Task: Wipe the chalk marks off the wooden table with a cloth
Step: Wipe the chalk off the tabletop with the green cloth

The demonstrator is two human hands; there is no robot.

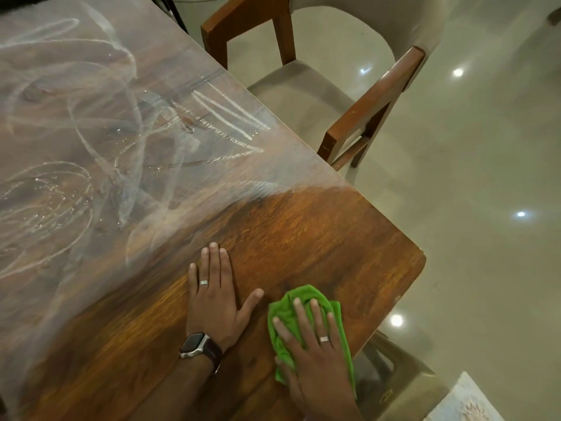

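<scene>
Wooden table (303, 226) fills most of the view, its rounded corner at lower right. Chalk marks (91, 141), white loops and straight strokes partly smeared to a haze, cover the far and left part of the top; the near corner strip shows bare brown grain. Glossy pale floor (485, 177) lies beyond the table edge, with bright light spots reflected in it. Chair (358, 95), wooden frame with pale seat and back, stands just beside the table's far edge. Right hand (315, 354) presses flat on the green cloth (303, 302), fingers straight and slightly spread, ring on one finger; the cloth lies bunched on the table near the corner, in the bare strip. Left hand (215, 296) rests palm-down on bare wood just beside the cloth, fingers straight and together, thumb out wide, holding nothing. Watch (197, 346) on the left wrist; ring on the left hand.
</scene>
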